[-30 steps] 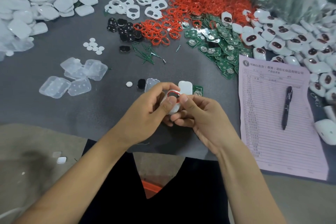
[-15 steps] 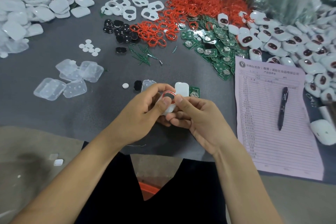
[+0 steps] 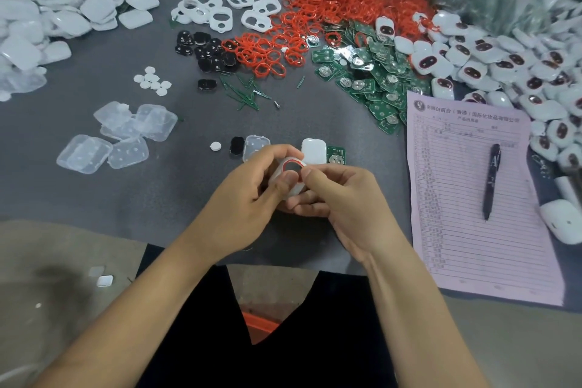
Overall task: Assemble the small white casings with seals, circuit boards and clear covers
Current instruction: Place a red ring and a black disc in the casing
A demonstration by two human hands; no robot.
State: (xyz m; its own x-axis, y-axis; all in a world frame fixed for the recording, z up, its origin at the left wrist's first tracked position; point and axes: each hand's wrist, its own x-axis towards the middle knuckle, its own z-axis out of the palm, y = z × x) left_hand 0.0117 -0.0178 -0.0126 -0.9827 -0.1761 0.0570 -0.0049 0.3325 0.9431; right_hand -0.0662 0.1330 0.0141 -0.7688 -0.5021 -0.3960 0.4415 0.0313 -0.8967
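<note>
Both hands meet over the grey table near its front edge. My left hand (image 3: 252, 198) grips a small white casing (image 3: 294, 187) with a red seal ring (image 3: 291, 164) lying around its opening. My right hand (image 3: 340, 201) holds the casing from the right, its thumb tip pressing on the seal. Just behind the hands lie a white casing half (image 3: 314, 150), a green circuit board (image 3: 335, 155), a clear cover (image 3: 254, 145), a black part (image 3: 236, 145) and a white disc (image 3: 215, 145).
Heaps lie further back: red seals (image 3: 315, 3), green boards (image 3: 371, 79), finished white casings (image 3: 504, 66), white frames (image 3: 220, 12), black parts (image 3: 204, 49), clear covers (image 3: 126, 132) and white lids (image 3: 47, 16). A pink form (image 3: 472, 198) with a pen (image 3: 491, 181) lies right.
Both hands stay on the casing, with the fingers shifting slightly as they work the red seal. The view has tilted a little.
</note>
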